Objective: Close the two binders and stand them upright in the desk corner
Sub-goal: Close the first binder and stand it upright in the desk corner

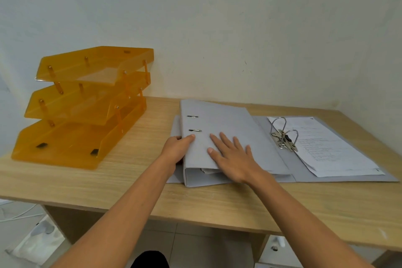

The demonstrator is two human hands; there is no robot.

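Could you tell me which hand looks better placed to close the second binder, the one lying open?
Probably the right hand: it lies flat on the closed binder, next to the open binder. The left hand grips the closed binder's far-side edge.

Both bare forearms reach forward, converging; the left hand (177, 148) curls at an edge, thumb on top, other fingers hidden beneath; the right hand (231, 155) lies flat, palm down, its 5 fingers spread, just beside the left.

Nothing here can be read. The printed sheet (322, 146) in the open binder (348, 172), at three o'clock, is too blurred.
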